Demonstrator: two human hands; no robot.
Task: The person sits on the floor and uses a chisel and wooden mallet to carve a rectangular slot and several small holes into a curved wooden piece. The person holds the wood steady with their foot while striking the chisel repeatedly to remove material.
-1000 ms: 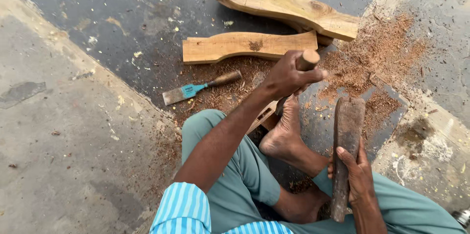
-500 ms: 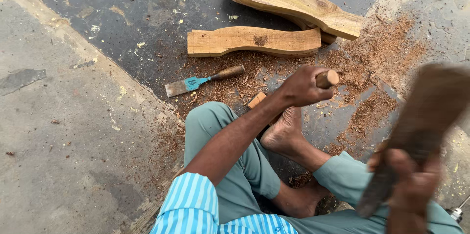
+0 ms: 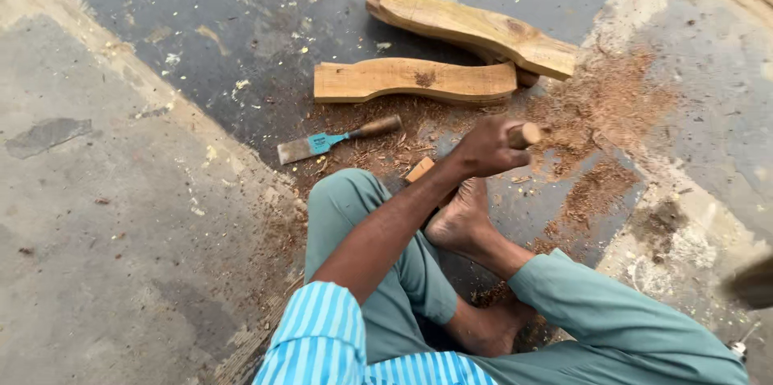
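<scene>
Seated worker on a dark paved floor. The left hand is closed around a round pale wooden tool handle, held just above the bare foot and a small light wooden workpiece pinned beneath it. The right hand is out of view; only a blurred dark object shows at the right edge. A blue-collared chisel with wooden handle lies near two curved carved timber blocks, amid reddish wood shavings.

Grey concrete floor, darker patch, perhaps wet, daylight
</scene>
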